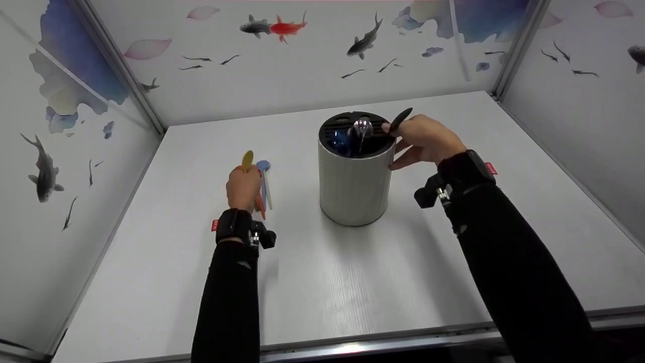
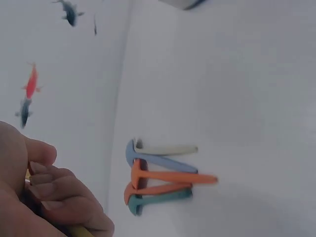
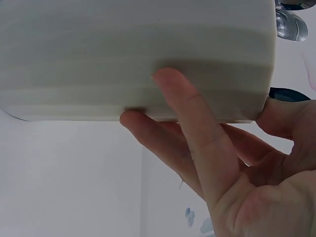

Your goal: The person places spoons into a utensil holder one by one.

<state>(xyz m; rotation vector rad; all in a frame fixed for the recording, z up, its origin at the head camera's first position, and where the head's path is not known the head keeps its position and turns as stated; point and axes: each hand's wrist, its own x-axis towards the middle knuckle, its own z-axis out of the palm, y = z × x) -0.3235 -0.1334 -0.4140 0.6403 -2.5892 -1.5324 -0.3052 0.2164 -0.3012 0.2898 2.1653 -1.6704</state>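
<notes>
My left hand grips a yellow spoon, its bowl poking up above the fist. Just right of that hand, and partly hidden by it in the head view, several spoons lie on the table; the left wrist view has a white spoon, a blue spoon, two orange ones and a green spoon. My right hand holds the upper right side of a pale cylindrical utensil holder, thumb at the rim and fingertips against the wall. A dark utensil head rises beside that thumb.
The holder's black slotted top carries a shiny metal utensil and a glossy blue item. White table surrounds it, bounded by fish-patterned panels at the back and sides and a metal front edge.
</notes>
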